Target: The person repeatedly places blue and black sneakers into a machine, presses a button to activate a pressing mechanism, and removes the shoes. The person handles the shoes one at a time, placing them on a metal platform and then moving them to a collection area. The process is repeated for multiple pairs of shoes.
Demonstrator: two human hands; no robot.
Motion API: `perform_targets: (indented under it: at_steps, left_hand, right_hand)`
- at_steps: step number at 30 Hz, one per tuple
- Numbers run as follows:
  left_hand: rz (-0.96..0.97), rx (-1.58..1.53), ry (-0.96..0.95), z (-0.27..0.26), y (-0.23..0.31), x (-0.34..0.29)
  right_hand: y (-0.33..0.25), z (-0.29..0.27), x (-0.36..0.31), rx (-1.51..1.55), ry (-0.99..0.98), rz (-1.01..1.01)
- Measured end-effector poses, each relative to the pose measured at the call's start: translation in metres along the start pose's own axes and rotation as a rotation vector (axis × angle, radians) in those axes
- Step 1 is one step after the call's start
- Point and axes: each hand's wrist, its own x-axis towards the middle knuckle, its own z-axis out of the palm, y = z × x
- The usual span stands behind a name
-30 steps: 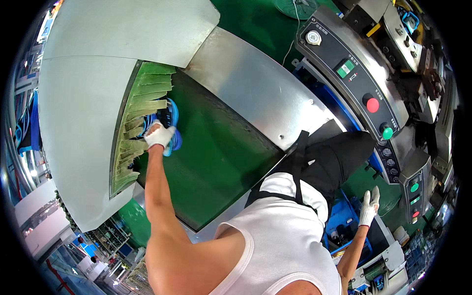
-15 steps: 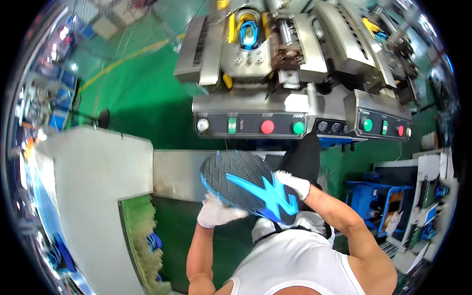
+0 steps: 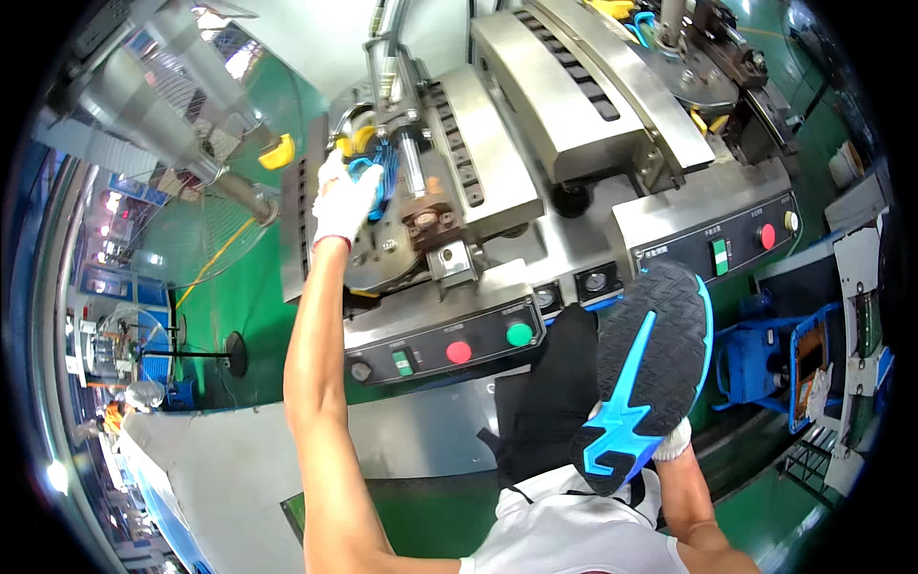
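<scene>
A shoe (image 3: 660, 359) is held up in front of the person's lap, at the right, well apart from the nearer machine. The right hand (image 3: 675, 442), in a white glove, grasps it from behind near the narrower, lower end; most of its fingers are hidden. A steady hold here seems to call for a firm grip low on the sides, without squeezing the shoe out of shape, and for care that the raised end does not knock the panel behind it.

The shoe's sole faces the viewer, tilted, with its broad end up and leaning right. It is black with a zigzag tread. A bright blue, jagged shape runs from the middle to the narrow end, and blue edges the right side. The upper is turned away.

The left hand (image 3: 346, 201), also gloved, reaches into the nearer machine (image 3: 483, 158) and touches a blue laced upper (image 3: 384, 182); whether its fingers have closed on it, I cannot tell. A careful reach would likely keep fingertips on the upper and away from the metal parts close beside it.

Farther out, a black control panel (image 3: 430, 356) carries a red button (image 3: 459, 353) and a green button (image 3: 519, 334). A blue cart (image 3: 751, 364) stands at the right.
</scene>
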Motion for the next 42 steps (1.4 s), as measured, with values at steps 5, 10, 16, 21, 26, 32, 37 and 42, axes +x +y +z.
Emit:
perform_targets:
  at_steps: [5,10,16,21,26,32,37,42]
  left_hand:
    - [-0.189,0.259,-0.059,0.048,0.013,0.033]
    - [-0.104,0.052,-0.039,0.008,-0.024,0.068]
    - [0.097,-0.229,0.328,-0.121,-0.004,-0.048]
    - [-0.060,-0.212,0.359,-0.175,-0.036,-0.235]
    - [-0.244,-0.151,0.210,-0.145,-0.100,-0.401]
    - [-0.541,0.023,-0.042,-0.082,-0.157,-0.518]
    - [-0.721,-0.082,0.002,-0.060,-0.161,-0.551]
    - [-0.633,-0.223,0.050,-0.052,-0.172,-0.563]
  right_hand:
    - [-0.011,0.009,-0.050,0.190,0.104,-0.114]
    - [-0.006,0.008,-0.059,0.000,-0.021,-0.283]
    - [0.000,0.044,-0.037,-0.222,-0.231,-0.395]
    - [0.014,0.153,-0.008,-0.527,-0.238,-0.409]
    - [0.033,0.304,0.043,-0.892,-0.310,-0.471]
    - [0.052,0.484,0.182,-1.223,-0.365,-0.257]
    - [0.079,0.557,0.291,-1.568,-0.065,-0.344]
    - [0.125,0.564,0.366,-2.256,0.190,-0.728]
